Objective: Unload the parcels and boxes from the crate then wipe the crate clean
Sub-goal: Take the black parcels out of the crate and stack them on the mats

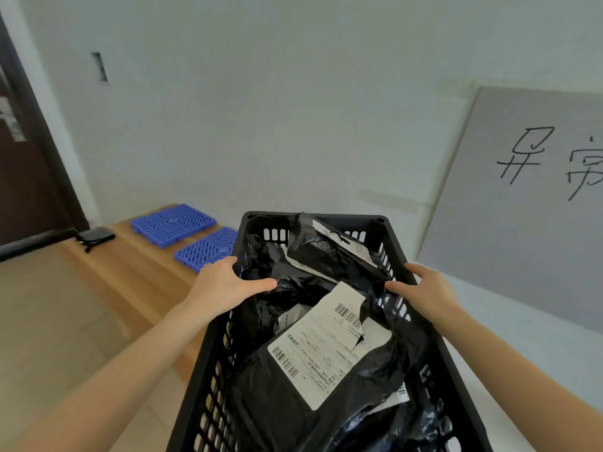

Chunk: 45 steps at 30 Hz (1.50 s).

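Still full: both hands, left (225, 285) and right (427, 293), grip the crate (208, 370) rims; parcels (326, 353) not yet unloaded, wiping pending

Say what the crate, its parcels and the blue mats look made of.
The crate: likely rigid black plastic, matte, moulded slotted walls. The parcels: thin black plastic film, glossy and crinkled, with white paper labels. The blue mats: seemingly moulded plastic grids.
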Available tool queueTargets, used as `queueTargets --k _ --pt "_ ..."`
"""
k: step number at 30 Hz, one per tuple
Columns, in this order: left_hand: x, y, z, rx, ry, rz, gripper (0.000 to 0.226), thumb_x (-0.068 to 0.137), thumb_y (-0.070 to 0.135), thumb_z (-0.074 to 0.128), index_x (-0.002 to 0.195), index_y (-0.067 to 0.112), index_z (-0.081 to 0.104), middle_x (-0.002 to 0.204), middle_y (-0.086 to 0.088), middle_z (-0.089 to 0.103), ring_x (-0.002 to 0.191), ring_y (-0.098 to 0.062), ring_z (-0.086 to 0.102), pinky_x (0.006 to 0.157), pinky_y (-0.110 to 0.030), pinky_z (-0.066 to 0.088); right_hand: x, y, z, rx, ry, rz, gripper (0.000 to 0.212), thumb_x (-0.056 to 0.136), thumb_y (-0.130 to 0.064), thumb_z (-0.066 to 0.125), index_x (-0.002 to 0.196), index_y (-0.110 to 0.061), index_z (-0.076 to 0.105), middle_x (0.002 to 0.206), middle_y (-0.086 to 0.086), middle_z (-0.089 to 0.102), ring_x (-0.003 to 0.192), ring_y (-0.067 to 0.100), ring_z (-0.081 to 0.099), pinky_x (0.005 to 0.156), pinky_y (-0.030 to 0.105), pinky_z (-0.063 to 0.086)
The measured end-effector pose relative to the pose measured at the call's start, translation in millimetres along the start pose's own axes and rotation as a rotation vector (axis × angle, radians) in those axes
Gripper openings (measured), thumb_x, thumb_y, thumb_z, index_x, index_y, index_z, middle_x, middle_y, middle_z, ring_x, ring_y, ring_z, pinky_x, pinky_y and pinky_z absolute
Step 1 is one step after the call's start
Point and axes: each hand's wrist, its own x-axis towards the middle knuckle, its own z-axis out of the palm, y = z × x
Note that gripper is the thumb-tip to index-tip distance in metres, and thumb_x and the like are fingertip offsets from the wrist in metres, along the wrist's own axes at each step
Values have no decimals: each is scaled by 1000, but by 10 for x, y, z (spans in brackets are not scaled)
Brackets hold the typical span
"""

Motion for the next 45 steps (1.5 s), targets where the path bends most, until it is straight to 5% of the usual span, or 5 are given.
queueTargets --k 5,11,21,26,45 --pt "-188 -553 -588 9 82 -53 69 55 78 73 104 30 64 89 23 61 82 0 56 61 -16 40 -120 -553 561 26 -79 -60 65 80 -34 75 138 -19 51 114 6 65 93 26 63 88 37 52" --pt "-281 -1182 -1044 77 158 -171 61 59 77 72 93 27 60 84 18 60 80 -5 57 59 -19 40 -103 -1037 1296 59 -240 -80 67 77 -31 78 138 -20 52 117 10 63 100 28 63 91 40 52" --pt "-34 -2137 -1177 -3 292 -520 102 52 77 76 131 16 54 112 1 62 97 -18 56 76 -27 41 633 -1714 2602 -45 -516 -284 60 78 -31 75 133 -17 57 135 6 57 118 26 57 101 39 46" --pt "180 -2320 -1072 30 423 -575 84 58 69 79 124 20 60 76 29 41 65 10 39 55 -9 27 1083 -1979 3157 -131 -585 -399 56 82 -26 71 135 -14 54 128 8 62 112 26 60 89 31 45" --pt "1307 -2331 -731 167 516 -845 101 79 73 56 155 16 20 126 -19 39 112 -36 48 91 -40 44 2226 -2332 4156 -440 -453 -722 65 92 -1 46 150 -21 23 109 10 32 69 24 41 57 30 36"
